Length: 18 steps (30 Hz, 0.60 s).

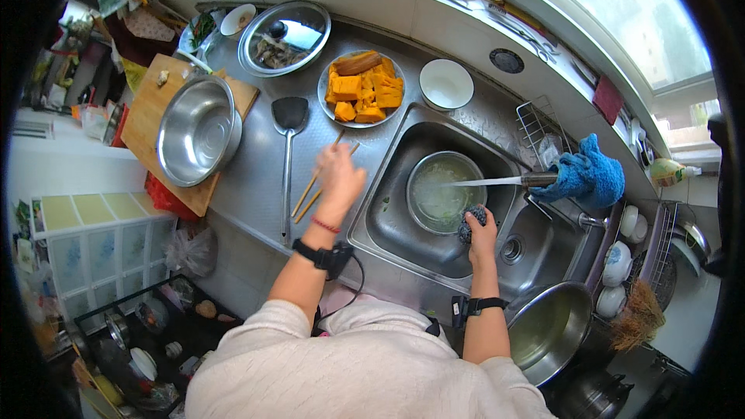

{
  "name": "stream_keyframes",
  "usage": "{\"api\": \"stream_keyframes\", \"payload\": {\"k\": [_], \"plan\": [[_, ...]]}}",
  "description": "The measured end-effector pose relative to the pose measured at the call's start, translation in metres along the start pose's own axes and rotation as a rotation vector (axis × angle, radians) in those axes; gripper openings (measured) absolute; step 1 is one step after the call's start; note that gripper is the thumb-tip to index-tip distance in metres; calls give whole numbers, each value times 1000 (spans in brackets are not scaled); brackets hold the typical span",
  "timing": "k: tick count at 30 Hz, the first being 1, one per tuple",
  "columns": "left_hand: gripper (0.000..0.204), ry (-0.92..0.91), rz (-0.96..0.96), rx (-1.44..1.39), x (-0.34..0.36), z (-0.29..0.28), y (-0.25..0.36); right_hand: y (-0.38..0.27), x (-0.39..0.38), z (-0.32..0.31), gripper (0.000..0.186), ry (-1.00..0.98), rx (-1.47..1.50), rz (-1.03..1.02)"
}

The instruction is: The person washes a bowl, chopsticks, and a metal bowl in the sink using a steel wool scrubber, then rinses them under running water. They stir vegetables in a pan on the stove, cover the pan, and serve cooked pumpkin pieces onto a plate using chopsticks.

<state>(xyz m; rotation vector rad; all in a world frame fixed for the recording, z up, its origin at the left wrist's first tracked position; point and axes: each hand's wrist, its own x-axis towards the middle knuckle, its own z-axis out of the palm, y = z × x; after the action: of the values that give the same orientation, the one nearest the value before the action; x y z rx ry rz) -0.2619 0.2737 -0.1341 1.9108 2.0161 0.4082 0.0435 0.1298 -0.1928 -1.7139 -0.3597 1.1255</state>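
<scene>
My left hand (pixel 340 174) is over the metal counter, smeared by motion. A pair of wooden chopsticks (pixel 310 198) lies under or against it; whether my fingers grip them does not show. My right hand (pixel 483 234) is closed round a dark steel wool scrubber (pixel 470 223) at the rim of a metal bowl (pixel 415 215) in the left sink basin. Water runs from the faucet (pixel 538 178), wrapped in a blue cloth (pixel 587 171), into the cloudy water (pixel 442 198) in that bowl. To the left of the chopsticks lies a spatula (pixel 288 132) with a dark blade.
A plate of cut pumpkin (pixel 365 88) and a white bowl (pixel 447 84) stand behind the sink (pixel 380 221). A lidded pan (pixel 284 39) sits farther left. One large metal basin (pixel 199 132) rests on a wooden board (pixel 143 112); a metal pot (pixel 549 334) stands at the lower right.
</scene>
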Motion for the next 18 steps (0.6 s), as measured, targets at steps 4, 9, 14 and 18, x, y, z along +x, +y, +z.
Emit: {"api": "stream_keyframes", "payload": {"k": [4,9,14,18], "plan": [[39,-189,-214,293,-20,-17,-47,-2,8,9,47,31,109,18],[19,-110,-119,304,-23,5,-64,-10,17,22,35,77,271,55],[12,-256,68,45,-30,19,-40,-35,4,22,23,-79,560,131],[18,-970,-294,-940,-40,36,52,-58,-13,33,24,-201,616,65]]}}
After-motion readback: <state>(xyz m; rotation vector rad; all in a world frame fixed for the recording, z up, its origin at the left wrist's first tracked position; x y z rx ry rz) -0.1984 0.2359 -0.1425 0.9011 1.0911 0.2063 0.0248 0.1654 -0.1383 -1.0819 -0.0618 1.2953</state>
